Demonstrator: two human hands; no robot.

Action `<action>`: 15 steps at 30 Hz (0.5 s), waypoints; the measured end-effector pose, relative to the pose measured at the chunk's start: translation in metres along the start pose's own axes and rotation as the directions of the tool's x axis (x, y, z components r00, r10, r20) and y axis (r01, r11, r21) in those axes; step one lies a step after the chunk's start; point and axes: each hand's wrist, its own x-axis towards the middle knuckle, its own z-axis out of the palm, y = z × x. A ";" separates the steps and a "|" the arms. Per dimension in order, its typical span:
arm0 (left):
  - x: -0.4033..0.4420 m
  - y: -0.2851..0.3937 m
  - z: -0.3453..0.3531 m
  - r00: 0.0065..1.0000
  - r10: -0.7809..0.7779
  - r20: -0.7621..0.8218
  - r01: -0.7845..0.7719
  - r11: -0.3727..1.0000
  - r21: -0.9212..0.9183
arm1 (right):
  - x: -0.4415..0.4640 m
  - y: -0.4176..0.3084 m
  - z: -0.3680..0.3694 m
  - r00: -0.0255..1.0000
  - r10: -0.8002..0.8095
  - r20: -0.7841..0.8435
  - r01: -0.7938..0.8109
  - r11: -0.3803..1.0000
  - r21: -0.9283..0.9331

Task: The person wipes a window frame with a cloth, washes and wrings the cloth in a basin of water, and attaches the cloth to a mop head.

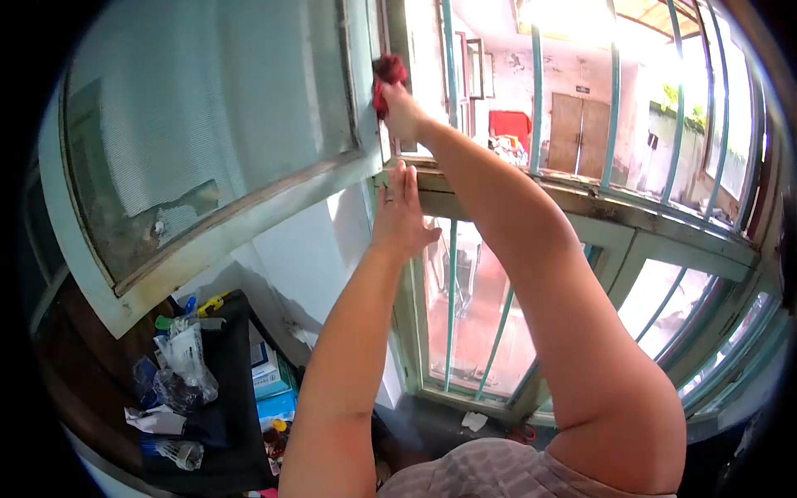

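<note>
A dark red cloth [388, 81] is bunched in my right hand [403, 113], pressed to the hinge-side edge of the open window sash [367, 100]. Lower down, my left hand [402, 217] rests with fingers stretched upward against the pale green window frame [415, 187], just under the sill corner. A ring shows on one of its fingers. My right arm crosses in front of the window bars.
Teal bars [535, 91] cross the window opening. A black table [237, 365] at lower left carries plastic bags [187, 357] and a yellow tool [213, 304]. Boxes [270, 373] stand beside it. White paper [474, 421] and red-handled scissors [523, 432] lie below the lower panes.
</note>
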 end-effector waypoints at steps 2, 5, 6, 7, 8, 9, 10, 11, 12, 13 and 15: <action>0.002 -0.005 0.010 1.000 -0.002 -0.015 0.002 1.000 0.019 | -0.042 -0.021 -0.003 0.947 0.135 0.290 -0.075 0.975 -0.208; 0.001 -0.004 0.008 0.999 0.042 0.005 -0.042 0.998 0.051 | -0.062 -0.038 -0.008 0.853 0.213 0.477 -0.025 0.929 -0.369; -0.001 -0.002 0.010 0.999 0.041 -0.025 -0.038 0.994 0.104 | -0.058 -0.047 -0.017 0.798 0.238 0.554 -0.002 0.920 -0.393; -0.003 0.000 0.012 0.997 0.048 -0.056 -0.041 0.992 0.122 | -0.050 -0.052 -0.026 0.734 0.265 0.625 0.031 0.907 -0.420; -0.005 0.002 0.012 0.994 0.057 -0.090 -0.044 0.989 0.138 | -0.043 -0.054 -0.031 0.663 0.294 0.689 0.066 0.893 -0.446; -0.007 0.006 0.013 0.990 0.068 -0.123 -0.048 0.987 0.154 | -0.042 -0.050 -0.029 0.684 0.316 0.657 0.014 0.895 -0.445; -0.011 0.009 0.018 0.990 0.032 -0.137 -0.012 0.989 0.151 | -0.042 -0.043 -0.024 0.704 0.341 0.623 -0.041 0.896 -0.443; -0.016 0.011 0.024 0.988 -0.002 -0.153 0.024 0.989 0.147 | -0.043 -0.044 -0.025 0.723 0.364 0.587 -0.095 0.894 -0.438; -0.019 0.011 0.031 0.985 -0.039 -0.167 0.063 0.988 0.140 | -0.045 -0.044 -0.027 0.738 0.329 0.589 -0.023 0.885 -0.466; -0.019 0.010 0.036 0.983 -0.040 -0.179 0.060 0.992 0.111 | -0.045 -0.043 -0.029 0.692 0.354 0.629 0.060 0.840 -0.539; -0.014 0.006 0.036 0.978 -0.035 -0.206 0.048 0.997 0.059 | -0.046 -0.064 -0.051 0.598 0.419 0.683 0.234 0.724 -0.649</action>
